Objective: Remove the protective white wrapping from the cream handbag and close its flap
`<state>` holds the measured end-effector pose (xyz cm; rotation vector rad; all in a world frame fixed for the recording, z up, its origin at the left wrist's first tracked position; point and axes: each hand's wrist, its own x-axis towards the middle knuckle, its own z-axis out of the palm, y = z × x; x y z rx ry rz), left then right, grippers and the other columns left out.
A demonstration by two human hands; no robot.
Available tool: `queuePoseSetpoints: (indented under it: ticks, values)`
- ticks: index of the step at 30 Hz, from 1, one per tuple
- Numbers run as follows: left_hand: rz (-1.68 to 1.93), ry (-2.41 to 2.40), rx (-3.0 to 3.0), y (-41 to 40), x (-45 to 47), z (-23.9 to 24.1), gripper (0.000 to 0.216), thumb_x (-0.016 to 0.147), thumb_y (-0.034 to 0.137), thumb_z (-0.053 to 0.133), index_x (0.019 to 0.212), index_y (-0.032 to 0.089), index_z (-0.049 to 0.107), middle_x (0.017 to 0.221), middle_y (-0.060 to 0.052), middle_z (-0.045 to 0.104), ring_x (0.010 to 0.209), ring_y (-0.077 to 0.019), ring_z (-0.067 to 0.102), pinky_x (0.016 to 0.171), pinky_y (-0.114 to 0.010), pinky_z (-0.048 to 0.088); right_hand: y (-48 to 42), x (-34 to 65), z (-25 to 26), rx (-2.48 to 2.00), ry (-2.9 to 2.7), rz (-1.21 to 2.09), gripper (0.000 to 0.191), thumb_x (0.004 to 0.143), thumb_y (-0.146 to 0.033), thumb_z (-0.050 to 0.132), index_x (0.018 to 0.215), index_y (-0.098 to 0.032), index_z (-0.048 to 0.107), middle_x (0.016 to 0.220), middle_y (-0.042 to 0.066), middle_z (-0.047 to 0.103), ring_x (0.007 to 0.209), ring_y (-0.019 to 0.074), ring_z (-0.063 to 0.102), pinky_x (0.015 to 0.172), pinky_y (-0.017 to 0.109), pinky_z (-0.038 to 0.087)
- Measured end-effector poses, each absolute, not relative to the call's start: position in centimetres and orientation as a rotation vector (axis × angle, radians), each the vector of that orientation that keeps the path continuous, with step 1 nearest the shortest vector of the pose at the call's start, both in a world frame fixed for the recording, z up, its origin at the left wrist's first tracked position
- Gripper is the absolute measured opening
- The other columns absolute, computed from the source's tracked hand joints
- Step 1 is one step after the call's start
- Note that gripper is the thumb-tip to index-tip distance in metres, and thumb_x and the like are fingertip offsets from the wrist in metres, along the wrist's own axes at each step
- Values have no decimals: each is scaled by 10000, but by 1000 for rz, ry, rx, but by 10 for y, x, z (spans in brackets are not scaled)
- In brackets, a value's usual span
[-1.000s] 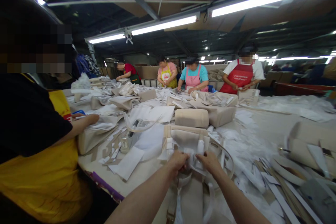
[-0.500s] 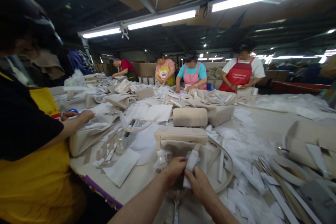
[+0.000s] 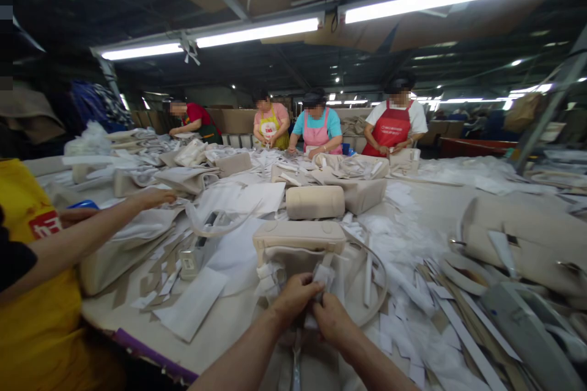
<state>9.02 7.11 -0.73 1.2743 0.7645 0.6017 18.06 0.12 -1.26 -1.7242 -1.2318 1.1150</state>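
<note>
— What do the hands have?

— Both are pinched shut on a white wrap [image 3: 322, 275] around a fitting of the beige bag [image 3: 298, 244]. The left hand [image 3: 293, 298] and right hand [image 3: 331, 317] touch each other, fingers curled tight over the wrap, just in front of the bag.

— And the bag itself?

— It lies on the surface [image 3: 220, 324] right beyond the hands, its flat base turned up. A strap [image 3: 373, 281] loops out from it to the right of the hands (pale, thin, curving back round).

— What's about it?

— Left of the hands, a white sheet [image 3: 192, 302] lies flat near the surface's edge. Beyond the bag sits a second bag [image 3: 315, 201], rounded and beige. To the right of the hands, a litter of white scraps [image 3: 413, 330] and card strips, and further right a big bag [image 3: 527, 244] on its side.

— Anyone else?

— A person in a yellow apron [image 3: 41, 317] stands well left of the hands, with a hand [image 3: 153, 197] resting on a bag there. Four workers [image 3: 316, 128] stand at the far side of the surface, well beyond the hands (all in aprons).
</note>
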Motion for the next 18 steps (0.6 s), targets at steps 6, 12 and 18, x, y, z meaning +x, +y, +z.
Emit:
queuePoseSetpoints:
  ticks: [6,12,18]
  values:
    - [603,767,1352,65,86,-6,280,678,306,607,865,102,648,778,-46,633,705,-150,543,643,-235,405,-3,179,-7,-1654,-1221,1169,296,811,-315,345,927,-145,558,700,42,590,451,104,496,358,199,400]
    - [683,893,1462,62,95,-4,179,678,246,593,775,107,649,747,-30,635,754,-167,553,688,-238,409,-12,190,-3,-1696,-1306,1170,301,807,-325,365,707,-138,579,450,-6,499,350,121,483,342,212,371]
    - [589,914,1406,61,96,-4,308,701,352,574,888,110,609,672,-20,632,602,-172,592,534,-244,429,-69,229,34,-1669,-1400,872,248,802,-347,486,958,-217,629,652,-14,636,547,116,594,536,207,440]
